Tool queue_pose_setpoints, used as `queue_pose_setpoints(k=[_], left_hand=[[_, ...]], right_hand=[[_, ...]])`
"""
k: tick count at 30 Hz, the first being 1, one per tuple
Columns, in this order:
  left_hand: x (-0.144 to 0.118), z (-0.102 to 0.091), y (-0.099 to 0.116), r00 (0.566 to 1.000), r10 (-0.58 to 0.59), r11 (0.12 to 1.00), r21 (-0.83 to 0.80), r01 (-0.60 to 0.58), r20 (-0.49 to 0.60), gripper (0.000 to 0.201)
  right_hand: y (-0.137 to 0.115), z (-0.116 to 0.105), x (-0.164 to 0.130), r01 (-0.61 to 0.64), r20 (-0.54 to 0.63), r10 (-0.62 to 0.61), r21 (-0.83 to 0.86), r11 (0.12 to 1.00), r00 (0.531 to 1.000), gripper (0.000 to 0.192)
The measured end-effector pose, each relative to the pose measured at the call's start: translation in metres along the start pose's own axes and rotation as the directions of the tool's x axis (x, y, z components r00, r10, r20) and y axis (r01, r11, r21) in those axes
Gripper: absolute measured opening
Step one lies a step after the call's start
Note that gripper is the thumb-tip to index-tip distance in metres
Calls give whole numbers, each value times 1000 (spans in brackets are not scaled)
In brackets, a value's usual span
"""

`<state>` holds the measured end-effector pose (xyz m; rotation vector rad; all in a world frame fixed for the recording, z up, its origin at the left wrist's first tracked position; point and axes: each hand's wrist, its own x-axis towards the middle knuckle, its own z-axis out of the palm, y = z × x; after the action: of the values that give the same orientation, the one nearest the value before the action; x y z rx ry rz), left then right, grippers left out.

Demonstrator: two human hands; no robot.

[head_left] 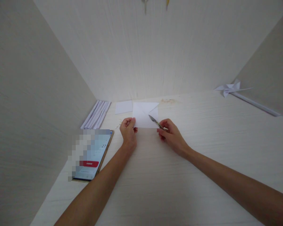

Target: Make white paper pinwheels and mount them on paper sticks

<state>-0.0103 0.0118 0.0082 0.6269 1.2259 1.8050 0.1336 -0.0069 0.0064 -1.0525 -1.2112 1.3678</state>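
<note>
My left hand [129,130] pinches the lower left edge of a white square of paper [141,116], thumb on top. A slit runs from the paper's upper right corner towards its middle, its edges standing slightly apart. In my right hand [171,135] is a small pointed cutting blade [153,119] with a yellowish handle; whether it is a knife or closed scissors I cannot tell. Its dark tip lies over the paper near the slit's inner end. The fingers partly hide the handle.
Another white sheet [123,107] lies behind on the left. Several rolled paper sticks [96,114] rest beside the left wall, with a phone [94,157] in front of them. A paper pinwheel [230,88] on a white stick [257,103] lies at the right wall.
</note>
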Motion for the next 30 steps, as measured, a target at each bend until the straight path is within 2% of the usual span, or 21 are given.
queue_pose_setpoints(k=[6, 11, 19, 25, 30], left_hand=[[0, -1, -1, 999, 19, 1000, -10, -19, 45, 16], [0, -1, -1, 998, 20, 1000, -19, -19, 58, 16], [0, 0, -1, 999, 12, 1000, -10, -12, 44, 16], [0, 0, -1, 999, -1, 1000, -8, 2, 42, 17], [1, -1, -2, 999, -8, 1000, -8, 9, 48, 17]], right_hand=[[-5, -4, 5, -215, 198, 180, 168, 962, 963, 17], [-8, -5, 4, -322, 295, 244, 252, 913, 924, 20], [-6, -6, 2, -358, 328, 239, 372, 857, 914, 38], [-3, -4, 3, -360, 316, 240, 410, 838, 918, 38], [-1, -4, 4, -369, 353, 225, 423, 828, 908, 33]])
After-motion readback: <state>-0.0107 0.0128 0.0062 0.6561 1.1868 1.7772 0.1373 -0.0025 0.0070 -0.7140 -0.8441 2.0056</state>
